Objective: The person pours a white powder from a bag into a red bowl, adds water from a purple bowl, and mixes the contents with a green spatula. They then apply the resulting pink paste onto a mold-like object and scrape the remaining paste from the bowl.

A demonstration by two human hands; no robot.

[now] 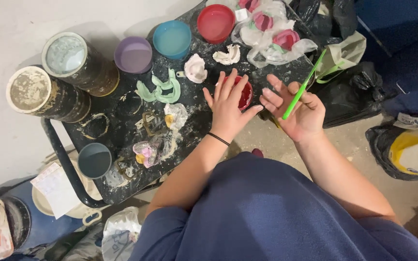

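The left hand (228,104) lies spread over the red cup (246,94), while the right hand (300,112), just right, pinches a green stick (302,88) pointing far-right.

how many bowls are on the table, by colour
red bowl: 2, one at the top and one under the left hand
blue bowl: 1
purple bowl: 1
grey bowl: 1
total: 5

The left hand rests on the nearer red bowl; the right hand holds a green stick.
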